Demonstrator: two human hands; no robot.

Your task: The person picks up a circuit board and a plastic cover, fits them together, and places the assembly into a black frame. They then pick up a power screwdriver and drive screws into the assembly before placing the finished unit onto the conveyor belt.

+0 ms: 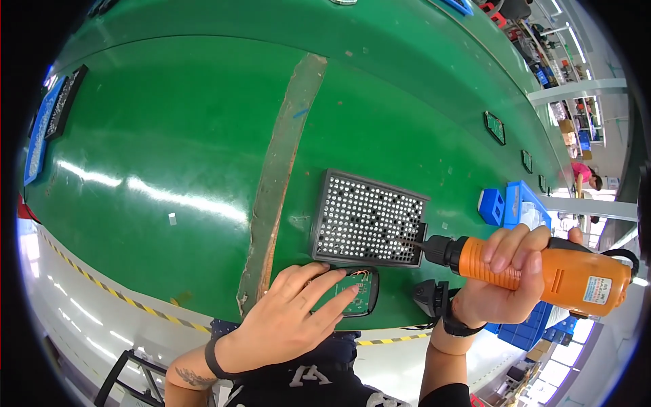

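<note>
My right hand (pixel 512 271) is wrapped round an orange electric screwdriver (pixel 576 278) lying nearly level. Its black nose (pixel 444 252) and thin bit point left, over the right part of a black screw tray (pixel 317 234). Rows of pale screw heads (pixel 366 214) fill most of the tray's holes; some holes at its lower right look dark. Below the tray, my left hand (pixel 291 315) rests with fingers spread across a dark-cased device with a green circuit board (pixel 359 292). Thin wires show at the board's top edge, and my fingers cover its left part.
A black fixture (pixel 428 298) stands by my right wrist. Blue bins (pixel 522 200) lie beyond the screwdriver. Several circuit boards (pixel 495 127) sit along the far right of the green bench (pixel 190 136). A worn strip (pixel 281 163) crosses it. Another person (pixel 583 175) is far right.
</note>
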